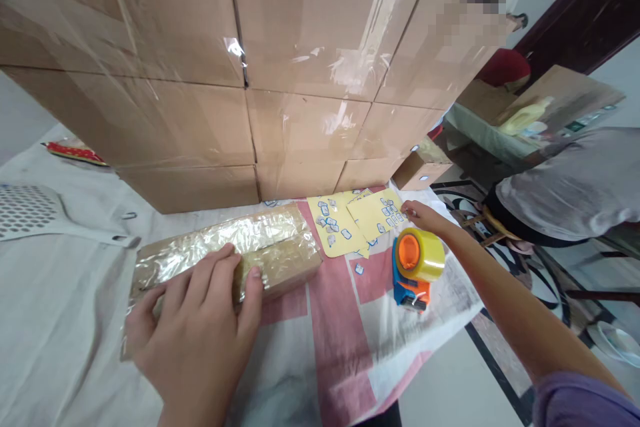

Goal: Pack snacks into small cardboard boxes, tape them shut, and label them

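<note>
My left hand (200,320) is curled over a long cardboard box (280,267) wrapped in shiny clear tape, its fingers on top and its thumb near the front side. At the far right of the table, my right hand (425,217) has its fingers closed at the edge of a yellow sticker sheet (373,217) bearing small blue-edged labels. Another yellow sheet (333,240) lies partly under it. One loose small label (359,268) is on the cloth. Just below my right hand stands a blue and orange tape dispenser (411,287) with a yellowish tape roll (430,255).
A tall stack of taped cardboard boxes (310,127) walls off the table's back. A smaller box (423,167) sits at its right end. On the left lie a white slotted skimmer (65,223) and a red packet (75,152). A person in grey (565,187) sits at right.
</note>
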The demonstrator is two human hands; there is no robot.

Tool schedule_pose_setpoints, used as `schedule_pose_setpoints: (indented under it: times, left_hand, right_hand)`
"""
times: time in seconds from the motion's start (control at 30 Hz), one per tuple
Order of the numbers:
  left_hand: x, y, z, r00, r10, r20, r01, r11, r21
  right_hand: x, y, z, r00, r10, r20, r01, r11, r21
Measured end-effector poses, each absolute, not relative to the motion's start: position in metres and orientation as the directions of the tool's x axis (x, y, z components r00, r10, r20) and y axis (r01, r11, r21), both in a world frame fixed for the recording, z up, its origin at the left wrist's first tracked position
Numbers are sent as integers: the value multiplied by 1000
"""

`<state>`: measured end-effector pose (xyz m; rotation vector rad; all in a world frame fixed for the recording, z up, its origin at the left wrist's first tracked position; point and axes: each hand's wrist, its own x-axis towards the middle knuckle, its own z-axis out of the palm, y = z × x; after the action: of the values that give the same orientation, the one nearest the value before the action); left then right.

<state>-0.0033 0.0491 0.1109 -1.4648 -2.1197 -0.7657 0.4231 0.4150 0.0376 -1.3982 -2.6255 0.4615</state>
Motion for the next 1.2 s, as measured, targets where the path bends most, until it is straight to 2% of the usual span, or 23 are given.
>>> schedule_pose_setpoints:
  times: [0.23, 0.5, 0.67, 0.8, 0.87, 1.0, 1.07, 1.2]
  left_hand:
    - [-1, 50, 114, -361, 677, 641, 932, 286, 223]
    - [-3, 49, 112, -328, 677, 660, 943, 283, 178]
    - [-13, 48, 109, -290, 680, 674, 954, 257, 151]
    - [-18, 49, 109, -275, 700, 659, 958, 259, 126]
    - [-19, 50, 109, -288, 700, 653, 954, 271, 131]
    - [-19, 49, 110, -298, 697, 653, 953, 262, 154]
    - [-19, 47, 110, -284, 707, 648, 957, 247, 150]
    - [-20, 42, 108, -271, 714, 645, 960, 246, 131]
  right_hand:
    - [419, 392, 42, -576, 813, 91, 754, 571, -325]
    - [401, 382, 44, -534, 832, 152, 769, 552, -323]
    - [382, 372, 91, -496, 837, 232, 761, 548, -348]
    - [316, 311, 129, -522, 805, 283, 687, 593, -419]
    - [273, 276, 126, -587, 792, 166, 689, 597, -412]
    - [219, 241, 91, -506, 849, -156, 859, 478, -183]
    - [213, 238, 77, -464, 865, -193, 885, 444, -136]
    - [214, 238, 73, -430, 887, -167, 902, 414, -123]
